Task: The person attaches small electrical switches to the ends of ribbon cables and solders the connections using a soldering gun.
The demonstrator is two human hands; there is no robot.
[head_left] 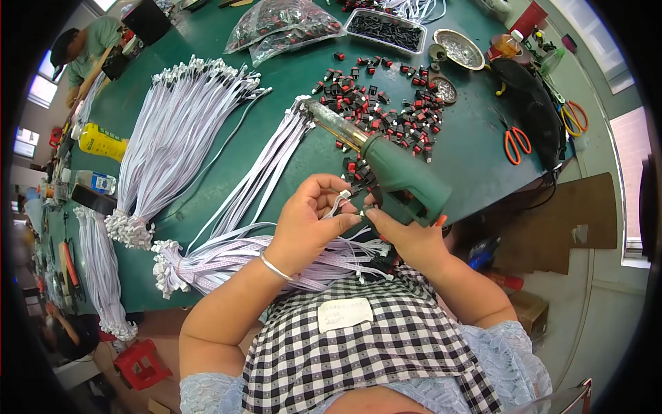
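— Left hand (310,221) pinches a white cable end (338,205); right hand (407,238) is closed on the green glue gun (396,176), near the table's right edge.

— Risk?

— Nozzle (314,107) lies among loose red-black connectors (386,110); a swing could likely scatter them.

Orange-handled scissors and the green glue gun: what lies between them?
Head view: only bare green tabletop between the orange-handled scissors and the green glue gun.
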